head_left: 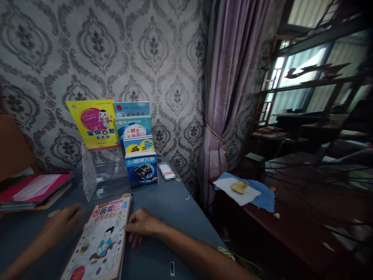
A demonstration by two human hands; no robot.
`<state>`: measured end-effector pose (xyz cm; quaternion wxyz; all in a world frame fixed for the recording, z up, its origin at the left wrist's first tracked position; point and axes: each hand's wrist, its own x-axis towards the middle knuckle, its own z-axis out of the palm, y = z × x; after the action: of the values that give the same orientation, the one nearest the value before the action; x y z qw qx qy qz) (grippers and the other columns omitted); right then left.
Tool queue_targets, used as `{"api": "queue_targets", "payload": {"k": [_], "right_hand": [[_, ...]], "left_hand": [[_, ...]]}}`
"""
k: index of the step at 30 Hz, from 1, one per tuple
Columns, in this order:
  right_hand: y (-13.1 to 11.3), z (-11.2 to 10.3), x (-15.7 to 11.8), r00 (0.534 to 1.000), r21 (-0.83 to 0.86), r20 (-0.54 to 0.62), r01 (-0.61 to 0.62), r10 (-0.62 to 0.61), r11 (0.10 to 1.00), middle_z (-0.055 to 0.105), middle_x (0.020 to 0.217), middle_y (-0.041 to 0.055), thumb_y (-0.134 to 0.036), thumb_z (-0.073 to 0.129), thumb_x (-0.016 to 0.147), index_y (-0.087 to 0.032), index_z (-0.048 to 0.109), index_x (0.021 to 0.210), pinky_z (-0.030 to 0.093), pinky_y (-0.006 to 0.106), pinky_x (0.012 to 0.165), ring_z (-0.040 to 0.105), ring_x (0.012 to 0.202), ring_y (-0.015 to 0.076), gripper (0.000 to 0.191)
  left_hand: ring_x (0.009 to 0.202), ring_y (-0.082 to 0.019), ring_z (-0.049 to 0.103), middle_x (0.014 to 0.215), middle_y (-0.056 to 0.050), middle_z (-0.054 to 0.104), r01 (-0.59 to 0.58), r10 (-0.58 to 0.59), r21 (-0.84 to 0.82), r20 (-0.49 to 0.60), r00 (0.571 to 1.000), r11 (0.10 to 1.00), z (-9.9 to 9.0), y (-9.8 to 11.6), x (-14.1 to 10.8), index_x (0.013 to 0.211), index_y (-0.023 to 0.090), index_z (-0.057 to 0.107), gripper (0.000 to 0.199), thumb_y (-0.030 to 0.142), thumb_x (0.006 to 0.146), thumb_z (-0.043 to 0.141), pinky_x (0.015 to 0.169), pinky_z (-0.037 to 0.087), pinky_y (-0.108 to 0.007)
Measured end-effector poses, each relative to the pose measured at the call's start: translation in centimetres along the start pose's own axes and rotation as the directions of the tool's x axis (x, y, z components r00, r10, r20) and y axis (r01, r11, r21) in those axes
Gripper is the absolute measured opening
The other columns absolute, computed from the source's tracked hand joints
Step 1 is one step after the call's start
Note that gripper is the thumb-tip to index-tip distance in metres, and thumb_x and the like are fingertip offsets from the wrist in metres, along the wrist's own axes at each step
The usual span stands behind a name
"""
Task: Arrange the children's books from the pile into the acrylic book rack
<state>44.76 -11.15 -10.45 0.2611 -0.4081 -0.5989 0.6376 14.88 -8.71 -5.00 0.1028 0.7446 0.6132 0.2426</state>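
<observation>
Foremost, a picture book [100, 243] lies face up on the grey-blue table [171, 206], its cover showing a seated figure in blue; the near end is cut off by the lower margin. At its right edge rests the right hand [142, 225], fingers bent and close together, the tips meeting the edge; whether they grip it or merely touch cannot be told. To its left, the left hand [62, 221] is blurred by motion, so neither the spread of its fingers nor any contact with the book can be made out. Just beyond the far end stands a clear rack [89, 175], bearing a yellow book [93, 124] and a stepped row of titles; the front blue book [142, 173] covers the lower parts of those behind. Beside it, a small white item [167, 171] is obscured by pixelation. At far left, a stack of books [35, 190] runs out of frame. Beyond the table's right side, a purple curtain [221, 77] hangs tied, and a pale object [239, 187] sits on white paper [225, 189] over a blue cloth [265, 200]; the shelving [309, 87] behind is dim and smeared
</observation>
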Motion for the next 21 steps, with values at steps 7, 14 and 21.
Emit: {"api": "queue_targets", "payload": {"k": [7, 14, 21], "right_hand": [[-5.1, -12.6, -1.3, 0.680, -0.081, -0.652, 0.376, -0.334, 0.923, 0.057, 0.042, -0.0037, -0.047, 0.069, 0.081, -0.021, 0.064, 0.060, 0.043, 0.023, 0.049, 0.058, 0.045, 0.0136, 0.034], [-11.9, -19.8, 2.2, 0.561, 0.021, -0.764, 0.514, -0.318, 0.858, 0.069, 0.131, 0.0116, -0.058, 0.046, 0.097, -0.020, 0.069, 0.118, 0.046, 0.041, 0.106, 0.062, 0.125, 0.0242, 0.049], [-13.6, -20.1, 5.7, 0.672, 0.131, -0.660, 0.543, -0.335, 0.830, 0.063, 0.141, 0.0086, -0.061, 0.032, 0.102, -0.024, 0.069, 0.122, 0.030, 0.054, 0.119, 0.048, 0.141, 0.0254, 0.056]], "left_hand": [[0.126, -0.031, 0.061, 0.133, -0.016, 0.068, -0.218, 0.139, -0.415, -0.212, 0.967, 0.883, -0.2, 10.9, 9.7, 0.128, 0.015, 0.060, 0.077, 0.073, 0.078, 0.051, 0.103, 0.051, -0.038], [0.141, -0.028, 0.048, 0.153, -0.017, 0.051, -0.135, -0.040, -0.607, -0.265, 0.963, 0.783, 1.6, 16.0, 14.2, 0.147, 0.013, 0.044, 0.065, 0.049, 0.092, 0.049, 0.117, 0.038, -0.040], [0.133, -0.027, 0.055, 0.141, -0.015, 0.061, -0.214, 0.036, -0.663, -0.271, 0.962, 0.717, 3.0, 16.3, 16.1, 0.145, 0.014, 0.046, 0.061, 0.049, 0.095, 0.047, 0.113, 0.042, -0.041]]}}
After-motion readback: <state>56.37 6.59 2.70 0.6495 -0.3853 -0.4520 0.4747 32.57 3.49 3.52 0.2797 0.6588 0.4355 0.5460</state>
